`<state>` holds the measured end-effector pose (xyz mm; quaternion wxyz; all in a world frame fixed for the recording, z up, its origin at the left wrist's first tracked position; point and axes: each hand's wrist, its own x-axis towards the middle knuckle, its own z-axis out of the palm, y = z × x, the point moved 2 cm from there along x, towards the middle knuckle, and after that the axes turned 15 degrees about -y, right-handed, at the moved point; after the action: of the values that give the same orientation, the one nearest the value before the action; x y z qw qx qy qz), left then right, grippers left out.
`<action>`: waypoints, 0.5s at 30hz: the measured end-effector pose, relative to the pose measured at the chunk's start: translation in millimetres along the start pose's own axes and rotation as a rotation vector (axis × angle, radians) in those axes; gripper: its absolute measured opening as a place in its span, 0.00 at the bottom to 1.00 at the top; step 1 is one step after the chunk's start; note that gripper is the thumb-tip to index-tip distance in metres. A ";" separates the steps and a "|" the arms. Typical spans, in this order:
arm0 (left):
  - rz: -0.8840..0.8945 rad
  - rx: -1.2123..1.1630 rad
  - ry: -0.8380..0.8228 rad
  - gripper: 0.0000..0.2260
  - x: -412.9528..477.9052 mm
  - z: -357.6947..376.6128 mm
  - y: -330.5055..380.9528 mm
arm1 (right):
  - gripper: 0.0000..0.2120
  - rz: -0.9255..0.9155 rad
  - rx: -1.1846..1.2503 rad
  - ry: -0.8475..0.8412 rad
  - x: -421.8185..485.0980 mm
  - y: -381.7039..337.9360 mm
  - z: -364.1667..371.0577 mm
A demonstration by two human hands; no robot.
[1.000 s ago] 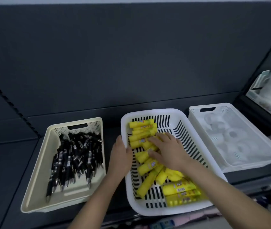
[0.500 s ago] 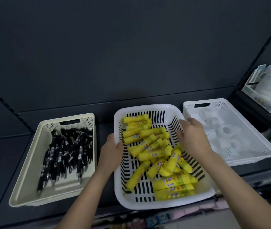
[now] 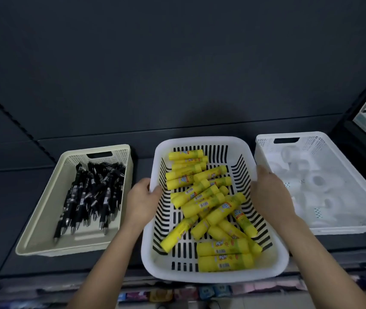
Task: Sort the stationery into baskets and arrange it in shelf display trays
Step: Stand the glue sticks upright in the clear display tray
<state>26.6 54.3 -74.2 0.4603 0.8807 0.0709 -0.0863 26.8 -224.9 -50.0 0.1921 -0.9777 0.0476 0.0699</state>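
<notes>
While black pens (image 3: 93,192) lie in the cream basket (image 3: 41,221), the left grip (image 3: 142,197) curls over one rim of the glue-stick basket (image 3: 211,276) on the shelf (image 3: 3,208) and the right grip (image 3: 271,195) clasps the opposite rim. Squaring it beside the tape basket (image 3: 355,228) seems next.

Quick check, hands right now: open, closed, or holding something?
Left hand: grips the left rim of the white slotted basket.
Right hand: grips the same basket's right rim.

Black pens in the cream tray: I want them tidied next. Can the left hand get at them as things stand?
Probably yes, once freed: the left hand grips the rim of the white basket right beside the cream tray, which is open-topped, with nothing covering the black pens.
</notes>
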 end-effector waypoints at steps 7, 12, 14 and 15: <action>-0.017 -0.006 0.046 0.06 -7.2 -3.0 9.9 | 0.05 -0.091 0.143 0.001 6.5 0.3 -6.8; 0.009 -0.046 0.120 0.05 -23.8 -14.3 13.0 | 0.04 -0.132 0.148 0.022 2.1 -9.7 -17.2; 0.030 -0.059 0.133 0.05 -28.3 -23.0 17.1 | 0.04 -0.145 0.154 0.032 0.4 -15.4 -26.3; 0.047 -0.068 0.144 0.05 -31.3 -30.5 18.9 | 0.04 -0.157 0.154 0.047 -2.0 -20.5 -31.3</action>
<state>2.6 67.2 -35.1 0.4854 0.8700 0.0860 -0.0096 31.1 -217.8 -13.4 0.2705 -0.9621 -0.0197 0.0280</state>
